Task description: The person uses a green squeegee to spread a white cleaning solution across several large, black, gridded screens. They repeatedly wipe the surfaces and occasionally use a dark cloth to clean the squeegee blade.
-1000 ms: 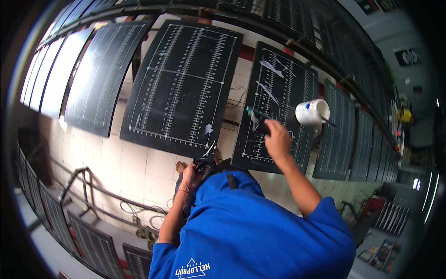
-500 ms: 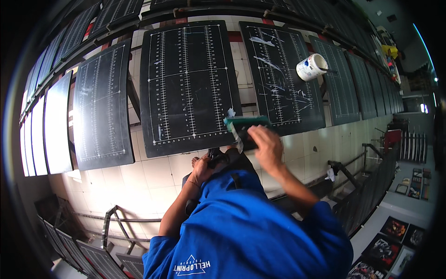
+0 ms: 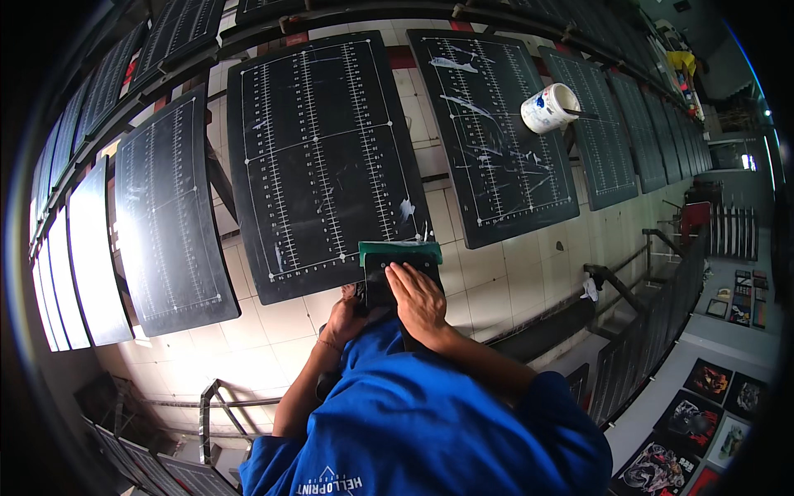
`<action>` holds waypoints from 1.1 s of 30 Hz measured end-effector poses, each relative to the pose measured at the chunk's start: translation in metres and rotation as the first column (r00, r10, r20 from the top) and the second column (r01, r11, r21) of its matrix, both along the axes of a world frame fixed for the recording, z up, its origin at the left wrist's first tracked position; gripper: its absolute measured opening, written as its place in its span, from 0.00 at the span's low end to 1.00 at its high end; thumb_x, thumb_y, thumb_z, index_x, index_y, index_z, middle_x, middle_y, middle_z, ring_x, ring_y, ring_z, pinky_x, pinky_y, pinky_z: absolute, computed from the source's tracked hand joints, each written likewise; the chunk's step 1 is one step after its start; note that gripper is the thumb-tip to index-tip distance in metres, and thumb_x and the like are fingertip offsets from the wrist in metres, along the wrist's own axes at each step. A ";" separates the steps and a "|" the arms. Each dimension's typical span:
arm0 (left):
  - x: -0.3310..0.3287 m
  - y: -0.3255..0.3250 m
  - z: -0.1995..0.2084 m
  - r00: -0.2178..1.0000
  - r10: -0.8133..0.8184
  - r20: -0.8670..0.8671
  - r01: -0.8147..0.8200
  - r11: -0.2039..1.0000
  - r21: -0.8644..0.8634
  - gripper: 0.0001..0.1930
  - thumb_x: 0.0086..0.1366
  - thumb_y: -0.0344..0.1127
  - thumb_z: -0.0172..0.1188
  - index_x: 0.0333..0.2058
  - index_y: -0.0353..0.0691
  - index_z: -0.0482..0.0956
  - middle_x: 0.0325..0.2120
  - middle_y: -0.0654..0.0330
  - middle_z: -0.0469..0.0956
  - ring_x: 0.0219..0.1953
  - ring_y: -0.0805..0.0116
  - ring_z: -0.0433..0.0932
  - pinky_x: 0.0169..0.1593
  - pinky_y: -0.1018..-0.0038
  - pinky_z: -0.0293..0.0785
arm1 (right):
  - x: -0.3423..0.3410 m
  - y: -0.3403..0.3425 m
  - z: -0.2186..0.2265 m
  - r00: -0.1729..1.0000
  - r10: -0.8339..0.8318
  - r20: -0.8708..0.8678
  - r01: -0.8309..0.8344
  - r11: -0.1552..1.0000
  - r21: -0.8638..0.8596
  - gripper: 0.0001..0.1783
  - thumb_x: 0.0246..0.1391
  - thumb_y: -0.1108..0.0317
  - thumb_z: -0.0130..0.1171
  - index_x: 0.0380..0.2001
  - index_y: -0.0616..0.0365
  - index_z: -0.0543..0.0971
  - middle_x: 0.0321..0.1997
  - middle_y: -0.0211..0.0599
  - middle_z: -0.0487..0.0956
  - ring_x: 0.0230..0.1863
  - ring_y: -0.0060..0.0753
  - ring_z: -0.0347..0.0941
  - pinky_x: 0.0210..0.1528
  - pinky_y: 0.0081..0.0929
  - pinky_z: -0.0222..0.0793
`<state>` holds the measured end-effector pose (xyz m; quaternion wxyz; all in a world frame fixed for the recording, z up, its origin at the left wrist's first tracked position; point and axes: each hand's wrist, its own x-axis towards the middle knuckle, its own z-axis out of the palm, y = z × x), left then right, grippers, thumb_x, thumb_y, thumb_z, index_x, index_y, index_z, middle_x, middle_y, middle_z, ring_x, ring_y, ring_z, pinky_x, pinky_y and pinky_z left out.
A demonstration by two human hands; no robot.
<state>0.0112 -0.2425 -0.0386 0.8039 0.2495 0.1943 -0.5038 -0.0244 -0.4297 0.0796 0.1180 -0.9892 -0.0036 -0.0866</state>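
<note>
On the left, a large black board [image 3: 343,178] with white ruled markings stretches away from the person. By its near edge, the left hand [image 3: 341,321] bends inward at the waist, its fingers curled; whether they hold anything I cannot tell. Just right of it lies the black squeegee [image 3: 376,281], green blade [image 3: 400,255] facing the board's near right corner, directly under the right hand's fingers. That right hand [image 3: 422,303] grips it, back upward, fingers straight, forearm slanting from lower right. Farther right, a white tub [image 3: 542,114] stands on another board [image 3: 500,211].
</note>
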 end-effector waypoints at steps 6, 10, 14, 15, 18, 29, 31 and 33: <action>0.001 -0.002 -0.003 0.963 -0.027 0.267 -0.013 0.989 0.149 0.21 0.64 0.17 0.52 0.57 0.30 0.71 0.54 0.54 0.76 0.56 0.64 0.75 0.60 0.69 0.71 | 0.099 -0.040 -0.016 0.989 0.134 0.063 -0.138 0.988 0.066 0.24 0.55 0.75 0.51 0.56 0.53 0.78 0.60 0.32 0.78 0.61 0.36 0.73 0.58 0.36 0.69; 0.008 -0.006 0.020 0.876 -0.166 0.453 0.014 0.947 0.321 0.19 0.62 0.15 0.52 0.52 0.30 0.74 0.50 0.55 0.79 0.53 0.66 0.76 0.59 0.71 0.70 | 0.186 -0.073 -0.018 0.983 0.162 0.086 -0.167 0.984 0.062 0.25 0.54 0.78 0.49 0.55 0.51 0.79 0.59 0.31 0.79 0.60 0.35 0.74 0.59 0.37 0.69; 0.007 0.002 0.007 0.986 0.025 0.167 -0.056 0.981 0.183 0.17 0.67 0.22 0.48 0.54 0.31 0.73 0.50 0.52 0.79 0.53 0.62 0.76 0.58 0.69 0.72 | 0.191 -0.073 0.019 0.983 0.121 0.136 -0.134 0.986 0.098 0.24 0.52 0.80 0.50 0.52 0.52 0.81 0.56 0.32 0.81 0.58 0.37 0.76 0.59 0.39 0.69; 0.004 0.006 -0.003 0.993 0.078 0.090 -0.089 0.987 0.132 0.17 0.69 0.24 0.46 0.55 0.31 0.73 0.50 0.51 0.78 0.53 0.61 0.76 0.58 0.68 0.72 | 0.177 -0.067 0.024 0.978 0.121 0.169 -0.134 0.988 0.073 0.24 0.51 0.80 0.50 0.52 0.52 0.81 0.56 0.33 0.81 0.58 0.37 0.76 0.59 0.39 0.70; 0.007 0.001 0.004 0.986 0.163 -0.044 -0.160 0.985 0.058 0.19 0.72 0.30 0.40 0.57 0.32 0.70 0.51 0.48 0.77 0.53 0.59 0.76 0.57 0.66 0.73 | 0.105 -0.044 0.021 0.984 0.146 0.098 -0.150 0.988 0.036 0.24 0.56 0.74 0.50 0.57 0.56 0.77 0.59 0.35 0.78 0.62 0.39 0.72 0.63 0.39 0.65; -0.002 -0.020 -0.008 0.987 0.146 -0.067 -0.138 0.985 0.103 0.21 0.73 0.32 0.36 0.60 0.36 0.68 0.57 0.51 0.74 0.58 0.56 0.74 0.60 0.61 0.72 | 0.127 -0.043 -0.011 0.986 0.168 0.021 -0.168 0.985 0.026 0.23 0.57 0.72 0.49 0.57 0.53 0.77 0.60 0.30 0.77 0.62 0.36 0.72 0.63 0.39 0.65; 0.000 -0.021 0.001 0.980 0.188 -0.065 -0.180 0.977 0.115 0.21 0.72 0.31 0.36 0.60 0.37 0.69 0.56 0.52 0.74 0.58 0.57 0.73 0.61 0.60 0.71 | 0.175 -0.055 -0.019 0.983 0.173 0.053 -0.175 0.984 0.042 0.22 0.58 0.73 0.49 0.55 0.52 0.78 0.58 0.31 0.78 0.62 0.35 0.72 0.62 0.40 0.65; 0.001 -0.019 0.008 0.972 0.223 -0.076 -0.212 0.969 0.129 0.23 0.70 0.26 0.34 0.60 0.39 0.70 0.56 0.52 0.75 0.59 0.57 0.73 0.63 0.57 0.71 | 0.231 -0.071 -0.028 0.972 0.200 0.127 -0.204 0.979 0.021 0.21 0.58 0.73 0.48 0.54 0.51 0.80 0.57 0.30 0.79 0.62 0.32 0.72 0.60 0.41 0.65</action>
